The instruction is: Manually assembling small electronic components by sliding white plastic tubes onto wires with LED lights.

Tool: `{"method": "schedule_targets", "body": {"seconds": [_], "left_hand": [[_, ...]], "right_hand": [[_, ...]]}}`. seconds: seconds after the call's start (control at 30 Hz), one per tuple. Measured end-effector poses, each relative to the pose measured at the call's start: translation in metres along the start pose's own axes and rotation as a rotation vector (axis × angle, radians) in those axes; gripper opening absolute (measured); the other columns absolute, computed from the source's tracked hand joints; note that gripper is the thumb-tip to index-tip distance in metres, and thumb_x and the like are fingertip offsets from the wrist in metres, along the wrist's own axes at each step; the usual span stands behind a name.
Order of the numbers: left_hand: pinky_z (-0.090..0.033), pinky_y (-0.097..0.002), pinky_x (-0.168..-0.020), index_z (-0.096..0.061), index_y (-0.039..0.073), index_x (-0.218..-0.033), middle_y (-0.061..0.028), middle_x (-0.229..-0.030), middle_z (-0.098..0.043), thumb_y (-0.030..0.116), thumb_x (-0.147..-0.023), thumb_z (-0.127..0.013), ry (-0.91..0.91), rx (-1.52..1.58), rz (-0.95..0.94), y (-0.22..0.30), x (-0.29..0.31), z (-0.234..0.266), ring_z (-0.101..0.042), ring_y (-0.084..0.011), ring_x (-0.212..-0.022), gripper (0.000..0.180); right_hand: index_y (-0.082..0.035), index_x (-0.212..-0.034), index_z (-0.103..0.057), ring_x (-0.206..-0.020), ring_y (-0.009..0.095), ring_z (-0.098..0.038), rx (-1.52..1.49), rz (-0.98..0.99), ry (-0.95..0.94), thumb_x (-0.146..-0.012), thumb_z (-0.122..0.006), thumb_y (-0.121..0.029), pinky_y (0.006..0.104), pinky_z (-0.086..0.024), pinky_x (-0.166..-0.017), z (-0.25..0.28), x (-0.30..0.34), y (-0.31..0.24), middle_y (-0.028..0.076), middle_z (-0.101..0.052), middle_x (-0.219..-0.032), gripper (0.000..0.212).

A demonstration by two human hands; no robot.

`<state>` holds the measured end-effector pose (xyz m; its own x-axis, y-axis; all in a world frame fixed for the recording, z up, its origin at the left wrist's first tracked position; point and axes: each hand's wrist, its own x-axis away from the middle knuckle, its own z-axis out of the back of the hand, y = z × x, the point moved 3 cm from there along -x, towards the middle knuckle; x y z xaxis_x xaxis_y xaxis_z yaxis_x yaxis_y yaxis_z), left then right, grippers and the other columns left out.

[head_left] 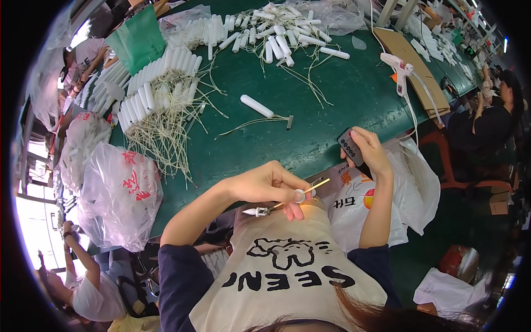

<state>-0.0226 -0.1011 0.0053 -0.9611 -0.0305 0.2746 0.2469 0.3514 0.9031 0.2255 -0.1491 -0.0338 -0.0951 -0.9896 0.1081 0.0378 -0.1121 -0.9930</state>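
Note:
My left hand [271, 185] is closed in a pinch, in front of my shirt near the table's front edge. Between its fingers is a thin yellow strip [319, 185], with a warm glow on the shirt beside it. A small piece with a pointed white tip [253, 212] sticks out below the same hand; whether it joins the strip is hard to see. My right hand [373, 152] grips a black remote control [348, 145] with round buttons, its thumb at the top end. On the table ahead lies a white tube [257, 106] with thin wires and a small metal piece [290, 122].
Many wired white tubes [145, 99] are heaped at the left, and more [282, 41] at the back. A glue gun [399, 74] stands near cardboard [417, 77] at the right. Plastic bags [119, 193] flank the green table [238, 149]. Other people [492, 110] sit nearby.

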Motion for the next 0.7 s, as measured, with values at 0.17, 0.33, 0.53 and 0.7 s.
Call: {"method": "schedule_targets", "body": {"seconds": [0.17,0.33,0.53,0.7], "left_hand": [[-0.055,-0.0257,-0.068,-0.059,-0.009,-0.111,-0.0139,-0.091,-0.067,0.01,-0.092,-0.053,-0.012,0.003,-0.018,0.005,0.0,-0.003,-0.069,-0.0179,-0.079,0.028],[-0.056,-0.026,-0.069,-0.059,-0.009,-0.112,-0.0132,-0.092,-0.066,0.009,-0.092,-0.053,-0.018,0.009,-0.014,0.004,-0.001,-0.002,-0.068,-0.0182,-0.08,0.028],[-0.055,-0.0255,-0.069,-0.06,-0.008,-0.111,-0.0138,-0.092,-0.066,0.01,-0.092,-0.053,-0.006,0.009,-0.021,0.004,-0.001,-0.002,-0.068,-0.0181,-0.078,0.027],[-0.055,-0.025,-0.068,-0.061,-0.008,-0.108,-0.0133,-0.091,-0.066,0.011,-0.091,-0.054,0.021,0.016,0.006,0.002,0.001,0.002,-0.069,-0.0182,-0.078,0.026]], "right_hand": [[0.0,-0.081,-0.055,-0.042,0.009,-0.049,0.049,0.034,-0.022,-0.096,-0.044,-0.019,0.0224,-0.039,-0.041,0.001,0.0,0.001,0.008,-0.059,-0.061,0.027],[-0.002,-0.081,-0.056,-0.042,0.007,-0.048,0.235,0.022,0.06,-0.095,-0.048,-0.02,0.0212,-0.038,-0.041,0.002,-0.005,-0.005,0.004,-0.058,-0.06,0.025],[-0.002,-0.084,-0.057,-0.043,0.007,-0.048,0.502,0.156,0.323,-0.096,-0.048,-0.021,0.0217,-0.038,-0.041,0.005,-0.024,-0.008,0.003,-0.058,-0.06,0.024],[0.0,-0.084,-0.058,-0.043,0.007,-0.05,0.332,0.073,0.17,-0.094,-0.049,-0.021,0.0224,-0.039,-0.041,-0.001,-0.019,-0.012,0.004,-0.059,-0.06,0.025]]}}
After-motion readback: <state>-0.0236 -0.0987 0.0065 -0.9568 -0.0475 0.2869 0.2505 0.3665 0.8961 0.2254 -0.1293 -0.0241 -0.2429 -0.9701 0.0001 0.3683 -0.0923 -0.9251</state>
